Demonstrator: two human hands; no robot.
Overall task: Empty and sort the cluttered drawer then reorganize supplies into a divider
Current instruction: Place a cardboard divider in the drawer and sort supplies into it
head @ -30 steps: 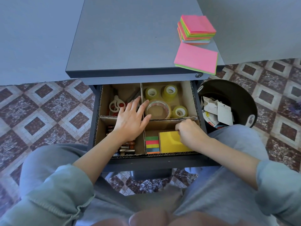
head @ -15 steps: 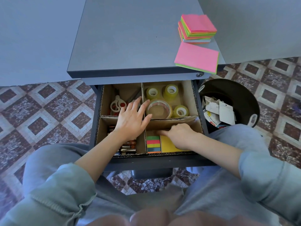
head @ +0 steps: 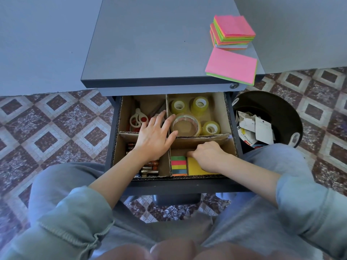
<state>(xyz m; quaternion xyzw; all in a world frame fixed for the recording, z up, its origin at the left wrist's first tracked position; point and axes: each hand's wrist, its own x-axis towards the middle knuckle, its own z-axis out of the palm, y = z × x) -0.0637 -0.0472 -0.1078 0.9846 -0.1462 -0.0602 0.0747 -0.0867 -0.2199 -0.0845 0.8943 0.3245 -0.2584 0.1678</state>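
The open drawer [head: 187, 184] holds a cardboard divider [head: 206, 140] with four compartments. Scissors [head: 136, 119] lie back left, and tape rolls [head: 185, 125] fill the back right. Batteries [head: 150, 169] are front left. Front right holds a striped sticky pad [head: 178, 166] and a yellow sticky pad [head: 195, 168]. My left hand [head: 155, 136] rests flat, fingers spread, on the divider's middle crossing. My right hand [head: 206, 154] is in the front right compartment, fingers curled over the yellow pad's far edge, hiding much of that pad.
On the grey cabinet top [head: 150, 44] sit a stack of pink and green sticky pads [head: 232, 30] and a single pink pad [head: 231, 65] overhanging the front edge. A black bin [head: 272, 107] with paper scraps stands right of the drawer. My knees flank the drawer.
My right hand slid left along the yellow pad's far edge, from its right end towards the striped pad. My left hand stayed on the divider.
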